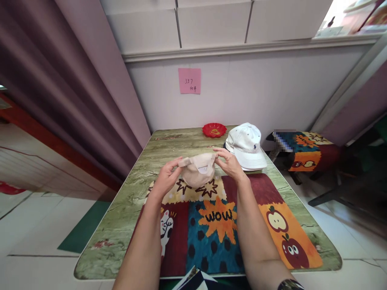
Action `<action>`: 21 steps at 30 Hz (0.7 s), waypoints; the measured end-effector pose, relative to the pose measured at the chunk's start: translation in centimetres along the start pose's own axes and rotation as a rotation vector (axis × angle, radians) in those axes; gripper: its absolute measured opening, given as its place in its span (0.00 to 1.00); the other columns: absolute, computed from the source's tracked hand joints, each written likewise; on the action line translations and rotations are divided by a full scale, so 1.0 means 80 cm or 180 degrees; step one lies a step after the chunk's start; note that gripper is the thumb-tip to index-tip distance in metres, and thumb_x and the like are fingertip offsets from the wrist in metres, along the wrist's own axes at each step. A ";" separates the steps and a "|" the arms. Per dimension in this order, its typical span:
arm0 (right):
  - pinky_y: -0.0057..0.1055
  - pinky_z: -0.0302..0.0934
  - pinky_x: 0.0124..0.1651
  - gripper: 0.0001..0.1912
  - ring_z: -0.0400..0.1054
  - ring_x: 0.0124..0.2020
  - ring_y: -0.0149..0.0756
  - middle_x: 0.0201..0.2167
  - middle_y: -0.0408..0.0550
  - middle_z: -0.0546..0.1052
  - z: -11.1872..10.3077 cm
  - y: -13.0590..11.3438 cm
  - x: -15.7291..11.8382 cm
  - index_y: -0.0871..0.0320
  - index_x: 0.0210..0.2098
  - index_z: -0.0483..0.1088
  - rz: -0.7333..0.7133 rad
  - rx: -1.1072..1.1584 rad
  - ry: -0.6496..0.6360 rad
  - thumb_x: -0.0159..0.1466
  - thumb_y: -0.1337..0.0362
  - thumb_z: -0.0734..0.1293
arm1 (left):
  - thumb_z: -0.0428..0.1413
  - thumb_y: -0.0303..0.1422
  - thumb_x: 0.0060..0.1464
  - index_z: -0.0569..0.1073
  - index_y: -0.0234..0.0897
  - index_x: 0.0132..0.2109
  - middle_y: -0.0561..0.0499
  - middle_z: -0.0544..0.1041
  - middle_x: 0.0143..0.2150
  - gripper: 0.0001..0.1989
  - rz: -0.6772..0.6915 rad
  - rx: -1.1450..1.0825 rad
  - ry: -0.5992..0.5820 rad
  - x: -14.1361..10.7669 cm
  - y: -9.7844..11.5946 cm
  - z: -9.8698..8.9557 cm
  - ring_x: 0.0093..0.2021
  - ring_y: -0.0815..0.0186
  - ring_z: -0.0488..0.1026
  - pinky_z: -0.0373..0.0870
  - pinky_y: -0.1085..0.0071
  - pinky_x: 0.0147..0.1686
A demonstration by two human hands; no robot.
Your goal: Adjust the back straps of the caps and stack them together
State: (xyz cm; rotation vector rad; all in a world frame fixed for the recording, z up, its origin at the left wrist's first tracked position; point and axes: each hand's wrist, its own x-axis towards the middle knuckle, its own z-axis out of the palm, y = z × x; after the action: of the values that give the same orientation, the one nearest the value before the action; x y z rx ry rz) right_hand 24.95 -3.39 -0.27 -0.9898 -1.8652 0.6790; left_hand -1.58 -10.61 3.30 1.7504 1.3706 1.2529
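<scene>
A cream baseball cap (198, 174) is held up over the far part of a patterned mat, its back opening and strap edge showing. My left hand (168, 177) pinches the cap's left side between thumb and fingers. On the other side, my right hand (230, 164) grips the right edge with its fingertips. Just beyond my right hand sits a stack of caps with a white cap (248, 139) on top, a small dark logo on its front. A dark cap edge peeks out at the stack's left; the lower caps are mostly hidden.
The colourful mat (208, 249) covers the near part of a wood-patterned table (121, 225). A red scalloped dish (214, 129) stands at the back edge, by the wall with a pink note (189, 81). Purple curtains (99, 68) hang at left; a stool (308, 149) stands at right.
</scene>
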 end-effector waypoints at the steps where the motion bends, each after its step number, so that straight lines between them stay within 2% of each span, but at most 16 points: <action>1: 0.37 0.61 0.54 0.10 0.69 0.49 0.41 0.45 0.49 0.77 0.001 -0.008 0.003 0.55 0.37 0.75 -0.0073 0.0245 0.0179 0.65 0.56 0.65 | 0.60 0.41 0.56 0.81 0.39 0.44 0.46 0.81 0.47 0.13 -0.0039 -0.0297 0.0103 0.001 0.008 -0.002 0.51 0.55 0.75 0.67 0.61 0.55; 4: 0.30 0.62 0.40 0.14 0.67 0.34 0.34 0.29 0.42 0.72 0.001 -0.032 0.005 0.56 0.33 0.71 0.0066 0.0954 0.0425 0.66 0.52 0.64 | 0.63 0.42 0.53 0.80 0.36 0.45 0.48 0.82 0.41 0.16 -0.0186 -0.1200 0.0333 0.007 0.034 -0.006 0.40 0.62 0.76 0.71 0.70 0.41; 6: 0.28 0.60 0.35 0.16 0.64 0.30 0.32 0.27 0.41 0.71 0.001 -0.045 0.005 0.56 0.33 0.70 0.0255 0.1418 0.0393 0.65 0.49 0.65 | 0.65 0.40 0.50 0.80 0.36 0.43 0.49 0.82 0.38 0.16 -0.0353 -0.1771 0.0286 0.012 0.046 -0.008 0.35 0.65 0.76 0.72 0.73 0.36; 8: 0.28 0.61 0.34 0.17 0.65 0.30 0.32 0.29 0.41 0.72 0.001 -0.054 0.004 0.56 0.35 0.71 0.0468 0.1818 0.0332 0.63 0.48 0.66 | 0.66 0.38 0.49 0.80 0.35 0.42 0.49 0.82 0.36 0.14 -0.0538 -0.2284 0.0195 0.016 0.052 -0.010 0.34 0.64 0.78 0.73 0.72 0.36; 10: 0.29 0.63 0.36 0.18 0.68 0.32 0.34 0.30 0.43 0.75 0.003 -0.058 0.004 0.56 0.36 0.71 0.0724 0.2163 0.0366 0.61 0.46 0.68 | 0.64 0.36 0.52 0.79 0.36 0.42 0.48 0.83 0.38 0.11 -0.0653 -0.2732 0.0253 0.017 0.051 -0.010 0.39 0.61 0.79 0.75 0.68 0.43; 12: 0.33 0.66 0.40 0.19 0.72 0.36 0.38 0.33 0.45 0.78 0.006 -0.057 0.006 0.55 0.38 0.71 0.0932 0.2506 0.0449 0.59 0.46 0.69 | 0.59 0.34 0.57 0.79 0.37 0.44 0.48 0.83 0.41 0.09 -0.0781 -0.3152 0.0377 0.018 0.043 -0.009 0.46 0.59 0.79 0.74 0.65 0.50; 14: 0.37 0.68 0.46 0.19 0.74 0.42 0.43 0.37 0.48 0.80 0.012 -0.050 0.009 0.55 0.39 0.72 0.1111 0.2871 0.0424 0.57 0.48 0.70 | 0.53 0.35 0.62 0.78 0.37 0.46 0.47 0.83 0.44 0.12 -0.1037 -0.3510 0.0419 0.019 0.028 -0.006 0.51 0.58 0.78 0.73 0.63 0.54; 18: 0.44 0.69 0.51 0.18 0.72 0.52 0.49 0.40 0.53 0.81 0.023 -0.035 0.016 0.57 0.39 0.72 0.1586 0.3458 0.0165 0.55 0.52 0.71 | 0.45 0.36 0.67 0.74 0.34 0.56 0.44 0.83 0.45 0.19 -0.1512 -0.3914 0.0563 0.024 -0.008 0.004 0.53 0.57 0.77 0.71 0.59 0.57; 21: 0.48 0.67 0.54 0.23 0.70 0.56 0.50 0.45 0.55 0.80 0.035 -0.034 0.016 0.57 0.46 0.71 0.1504 0.3657 0.0084 0.58 0.48 0.67 | 0.41 0.35 0.68 0.70 0.33 0.60 0.43 0.83 0.44 0.22 -0.1543 -0.4161 0.0708 0.024 -0.028 0.011 0.53 0.60 0.77 0.70 0.61 0.58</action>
State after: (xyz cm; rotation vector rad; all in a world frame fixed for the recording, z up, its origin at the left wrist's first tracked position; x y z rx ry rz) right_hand 21.14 -3.92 1.17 -0.6102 -0.8864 1.7259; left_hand -1.61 -8.04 1.59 0.3666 0.6426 1.5084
